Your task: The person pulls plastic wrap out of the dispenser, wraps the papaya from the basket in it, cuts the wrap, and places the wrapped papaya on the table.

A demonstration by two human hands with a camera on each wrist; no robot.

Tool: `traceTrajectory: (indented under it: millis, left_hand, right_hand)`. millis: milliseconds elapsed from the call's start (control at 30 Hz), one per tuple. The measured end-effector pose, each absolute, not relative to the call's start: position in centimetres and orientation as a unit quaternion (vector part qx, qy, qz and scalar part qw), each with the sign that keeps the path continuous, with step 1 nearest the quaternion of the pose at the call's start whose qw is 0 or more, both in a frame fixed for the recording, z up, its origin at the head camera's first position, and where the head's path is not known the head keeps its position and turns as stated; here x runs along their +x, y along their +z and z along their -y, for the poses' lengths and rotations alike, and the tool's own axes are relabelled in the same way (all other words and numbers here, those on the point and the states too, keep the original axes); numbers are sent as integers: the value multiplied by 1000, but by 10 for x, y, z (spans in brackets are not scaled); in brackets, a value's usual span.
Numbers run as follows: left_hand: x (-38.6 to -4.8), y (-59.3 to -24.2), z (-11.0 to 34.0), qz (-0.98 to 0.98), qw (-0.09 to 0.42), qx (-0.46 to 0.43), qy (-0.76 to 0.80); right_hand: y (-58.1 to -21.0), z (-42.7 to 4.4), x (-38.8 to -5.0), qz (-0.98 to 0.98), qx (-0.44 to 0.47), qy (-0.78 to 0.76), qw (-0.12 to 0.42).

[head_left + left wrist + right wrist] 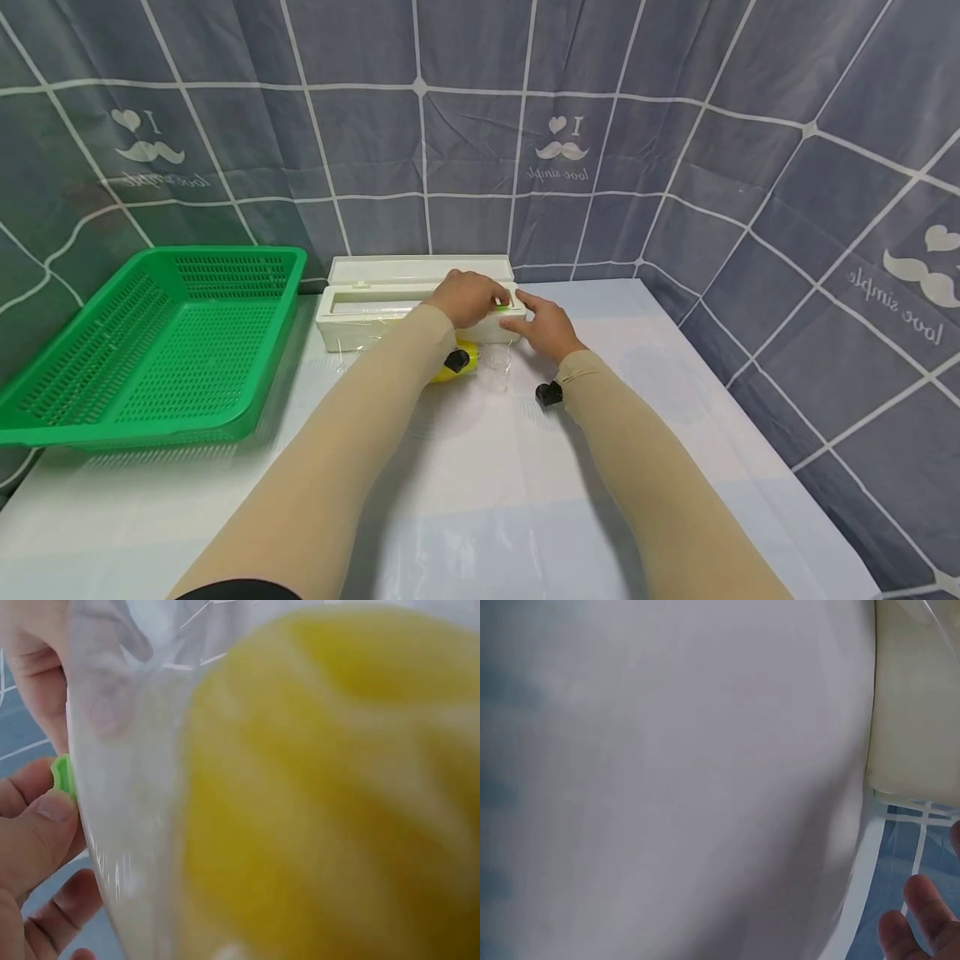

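A long white box [352,331] with its lid [420,267] raised stands near the back of the table. My left hand [468,297] pinches a small green piece [502,307] at the box's right end; the left wrist view shows this green piece [64,776] between thumb and finger. My right hand [550,327] rests against the box's right end, fingers spread around the corner. Clear film [495,367] hangs over the box front. A yellow object [453,367], partly hidden by the left wrist, lies before the box and looks large and blurred [322,787] behind film.
A green perforated basket [172,358] sits on the left of the white-covered table [465,500]. Grey curtains [480,150] with white lines stand behind the table and along its right side.
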State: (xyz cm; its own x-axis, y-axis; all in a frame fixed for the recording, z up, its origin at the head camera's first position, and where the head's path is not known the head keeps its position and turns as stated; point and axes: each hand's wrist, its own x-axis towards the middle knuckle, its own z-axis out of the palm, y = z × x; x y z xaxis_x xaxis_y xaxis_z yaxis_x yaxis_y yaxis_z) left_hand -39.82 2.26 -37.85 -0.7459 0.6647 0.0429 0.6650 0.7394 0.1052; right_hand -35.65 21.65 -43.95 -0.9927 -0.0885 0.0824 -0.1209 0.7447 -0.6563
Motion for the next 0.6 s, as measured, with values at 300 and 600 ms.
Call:
traceTrajectory:
  millis: [300, 600]
  left_hand:
    - [-393, -369, 1, 936, -26, -343, -73]
    - [-388, -362, 10, 944, -17, -326, -39]
  right_hand:
    - [-438, -215, -357, 937, 40, 346, 26]
    - [-443, -216, -361, 933, 36, 359, 17]
